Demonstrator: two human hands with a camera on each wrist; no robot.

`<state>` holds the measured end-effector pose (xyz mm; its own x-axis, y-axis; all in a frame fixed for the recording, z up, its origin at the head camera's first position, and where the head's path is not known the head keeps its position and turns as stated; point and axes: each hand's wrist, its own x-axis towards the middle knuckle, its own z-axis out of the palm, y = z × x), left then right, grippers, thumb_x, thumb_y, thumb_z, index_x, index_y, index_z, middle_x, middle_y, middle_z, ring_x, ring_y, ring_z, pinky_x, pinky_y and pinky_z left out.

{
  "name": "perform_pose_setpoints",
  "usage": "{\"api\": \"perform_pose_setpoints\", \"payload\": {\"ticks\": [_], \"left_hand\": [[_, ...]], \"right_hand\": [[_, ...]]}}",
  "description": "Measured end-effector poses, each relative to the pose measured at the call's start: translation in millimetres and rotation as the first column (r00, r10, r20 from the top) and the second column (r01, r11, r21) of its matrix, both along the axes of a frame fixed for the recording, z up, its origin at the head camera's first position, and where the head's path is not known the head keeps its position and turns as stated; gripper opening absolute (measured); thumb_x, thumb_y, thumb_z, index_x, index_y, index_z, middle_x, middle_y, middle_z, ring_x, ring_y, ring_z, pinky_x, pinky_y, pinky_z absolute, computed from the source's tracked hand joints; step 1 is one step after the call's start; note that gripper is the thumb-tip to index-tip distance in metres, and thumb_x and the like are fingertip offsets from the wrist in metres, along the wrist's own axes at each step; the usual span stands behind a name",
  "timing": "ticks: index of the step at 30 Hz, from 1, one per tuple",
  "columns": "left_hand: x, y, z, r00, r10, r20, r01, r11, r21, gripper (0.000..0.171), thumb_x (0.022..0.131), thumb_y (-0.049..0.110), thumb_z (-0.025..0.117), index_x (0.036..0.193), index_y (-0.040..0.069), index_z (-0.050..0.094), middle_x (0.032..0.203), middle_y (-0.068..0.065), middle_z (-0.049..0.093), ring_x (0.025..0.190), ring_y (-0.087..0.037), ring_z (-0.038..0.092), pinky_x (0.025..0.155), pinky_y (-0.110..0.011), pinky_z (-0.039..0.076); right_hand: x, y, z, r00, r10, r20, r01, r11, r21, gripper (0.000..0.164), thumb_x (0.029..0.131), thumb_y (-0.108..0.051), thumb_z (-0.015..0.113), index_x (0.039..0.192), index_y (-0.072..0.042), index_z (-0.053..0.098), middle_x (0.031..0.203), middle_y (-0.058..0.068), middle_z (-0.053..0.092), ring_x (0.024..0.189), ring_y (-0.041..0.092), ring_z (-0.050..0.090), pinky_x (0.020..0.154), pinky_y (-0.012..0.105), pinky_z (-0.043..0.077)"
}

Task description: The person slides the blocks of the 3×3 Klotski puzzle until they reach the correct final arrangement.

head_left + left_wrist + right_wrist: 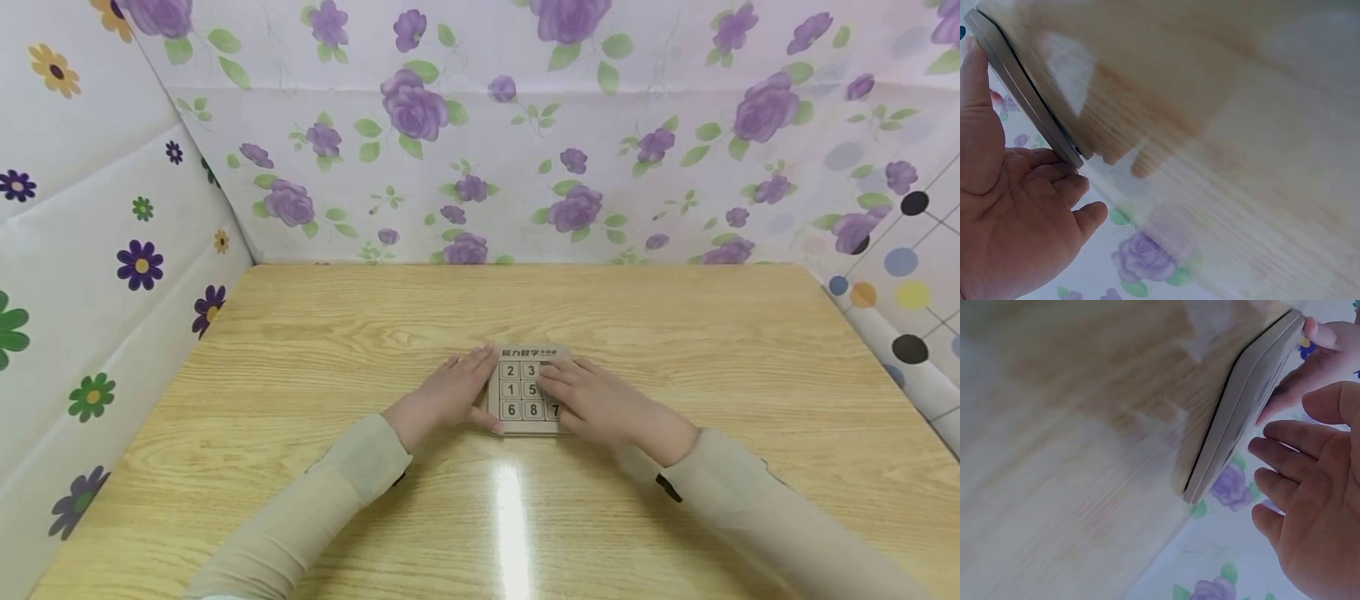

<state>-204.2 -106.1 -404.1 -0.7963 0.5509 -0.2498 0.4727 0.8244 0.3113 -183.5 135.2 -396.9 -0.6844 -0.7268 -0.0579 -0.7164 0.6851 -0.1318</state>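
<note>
A sliding number puzzle lies flat on the wooden table, its pale frame printed with Chinese characters along the far edge. Square tiles numbered 2, 3, 1, 5, 6, 8 and 7 show; the right column is partly covered by the right hand. My left hand holds the left side of the frame, thumb at the near corner and fingers at the far corner. Over the right column, my right hand hovers with its fingers extended towards the tiles. In the right wrist view the right fingers are loosely bent beside the puzzle's face.
The wood-grain table reflects a bright streak of light near its front. A white sheet with purple roses hangs behind it. Sheets with flowers at left and coloured dots at right border the sides.
</note>
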Motion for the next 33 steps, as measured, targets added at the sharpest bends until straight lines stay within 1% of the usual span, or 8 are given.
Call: {"api": "perform_pose_setpoints", "payload": {"ticks": [3,8,13,19,24,28,33], "left_hand": [[0.8,1,0.3,1.000,0.003,0.004,-0.003,1.000,0.005,0.111,0.073,0.057,0.070,0.152,0.003,0.013,0.159,-0.012,0.009,0.147,-0.026,0.011,0.120,-0.045,0.012],[-0.4,1,-3.2,1.000,0.003,0.004,-0.003,1.000,-0.008,0.113,0.073,0.059,0.069,0.153,0.004,0.011,0.160,-0.010,0.007,0.147,-0.024,0.009,0.120,-0.044,0.013],[-1.3,1,-3.0,1.000,0.003,-0.004,-0.003,1.000,-0.024,0.114,0.072,0.060,0.069,0.153,0.005,0.010,0.160,-0.010,0.006,0.147,-0.024,0.009,0.120,-0.044,0.012],[-1.6,0,-1.8,1.000,-0.001,-0.006,0.001,1.000,-0.010,0.113,0.073,0.058,0.070,0.152,0.004,0.012,0.160,-0.011,0.007,0.147,-0.026,0.010,0.120,-0.045,0.012],[-2.3,0,-3.7,1.000,-0.002,-0.002,0.002,1.000,-0.011,0.113,0.073,0.058,0.070,0.152,0.003,0.012,0.160,-0.011,0.007,0.147,-0.026,0.010,0.120,-0.046,0.013],[-3.1,0,-5.1,1.000,-0.001,0.000,0.001,1.000,-0.019,0.113,0.073,0.059,0.069,0.152,0.003,0.012,0.160,-0.011,0.007,0.147,-0.025,0.010,0.120,-0.045,0.013],[-3.5,0,-5.0,1.000,-0.009,-0.005,0.009,1.000,-0.025,0.113,0.073,0.060,0.069,0.152,0.003,0.011,0.160,-0.011,0.007,0.147,-0.025,0.010,0.120,-0.045,0.013]], "right_hand": [[-6.2,-6,0.3,0.999,-0.001,0.039,0.001,1.000,-0.001,0.051,0.093,-0.017,0.048,0.140,0.001,0.044,0.146,0.016,0.043,0.139,0.034,0.033,0.117,0.051,0.021],[-9.3,-8,1.4,0.996,-0.019,0.089,0.018,1.000,0.007,0.052,0.093,-0.018,0.047,0.141,0.001,0.042,0.148,0.015,0.040,0.141,0.033,0.029,0.118,0.050,0.018],[-9.9,2,2.2,0.997,-0.040,0.069,0.038,0.999,0.018,0.050,0.093,-0.017,0.048,0.139,0.002,0.045,0.147,0.015,0.043,0.140,0.034,0.030,0.117,0.052,0.019],[-9.4,9,4.8,0.998,-0.046,0.044,0.044,0.998,0.033,0.049,0.092,-0.017,0.048,0.137,0.003,0.047,0.144,0.016,0.046,0.139,0.035,0.033,0.117,0.053,0.020],[-11.9,-3,4.9,0.998,-0.025,0.054,0.024,0.999,0.030,0.052,0.093,-0.019,0.049,0.141,-0.001,0.043,0.147,0.013,0.042,0.140,0.033,0.031,0.118,0.051,0.019],[-15.3,-20,5.5,0.996,0.015,0.084,-0.017,1.000,0.017,0.054,0.093,-0.019,0.049,0.144,-0.003,0.040,0.150,0.012,0.038,0.142,0.031,0.027,0.119,0.049,0.017],[-19.0,-31,3.1,0.991,0.040,0.124,-0.043,0.999,0.020,0.055,0.093,-0.019,0.048,0.145,-0.002,0.038,0.151,0.012,0.036,0.143,0.030,0.026,0.119,0.049,0.017]]}}
